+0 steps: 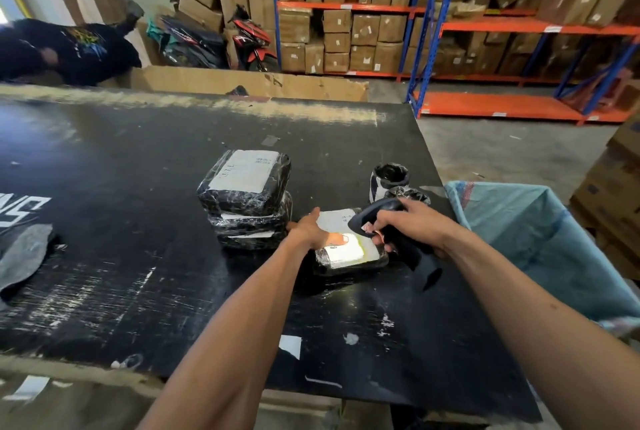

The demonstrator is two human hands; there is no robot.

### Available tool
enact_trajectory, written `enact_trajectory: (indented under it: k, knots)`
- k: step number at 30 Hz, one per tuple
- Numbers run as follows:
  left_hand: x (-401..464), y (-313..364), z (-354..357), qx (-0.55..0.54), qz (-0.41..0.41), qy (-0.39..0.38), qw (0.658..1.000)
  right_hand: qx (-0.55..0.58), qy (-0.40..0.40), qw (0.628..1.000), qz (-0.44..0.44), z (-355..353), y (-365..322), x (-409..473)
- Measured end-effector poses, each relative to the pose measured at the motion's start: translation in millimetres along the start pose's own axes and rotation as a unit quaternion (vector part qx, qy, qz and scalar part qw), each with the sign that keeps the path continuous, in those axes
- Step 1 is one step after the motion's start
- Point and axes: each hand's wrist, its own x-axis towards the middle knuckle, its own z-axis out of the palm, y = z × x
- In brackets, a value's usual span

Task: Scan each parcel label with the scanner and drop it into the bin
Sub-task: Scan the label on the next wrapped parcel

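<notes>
A black-wrapped parcel point(348, 256) lies on the black table point(138, 221) between 2 hands. The left hand point(311, 230) presses flat fingers on its label. The right hand point(419, 225) grips the scanner point(377, 213) just above it, near the blue-lined bin point(526, 228).

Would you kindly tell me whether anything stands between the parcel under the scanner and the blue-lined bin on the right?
Only the right hand gripping the scanner sits between the parcel and the bin; two small wrapped parcels lie farther back, off that line.
</notes>
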Motion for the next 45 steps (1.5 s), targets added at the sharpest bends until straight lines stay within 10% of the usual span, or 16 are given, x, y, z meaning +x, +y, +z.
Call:
enact_trajectory:
  k: [11, 45]
  knots:
    - [-6.7, 7.6, 0.8, -0.266, 0.082, 0.117, 0.953, 0.070, 0.150, 0.984, -0.063, 20.1, -11.7, 10.8]
    - [-62.5, 12.7, -17.4, -0.301, 0.204, 0.258, 0.895, -0.023, 0.247, 0.957, -0.150, 23.6, -38.3, -9.6]
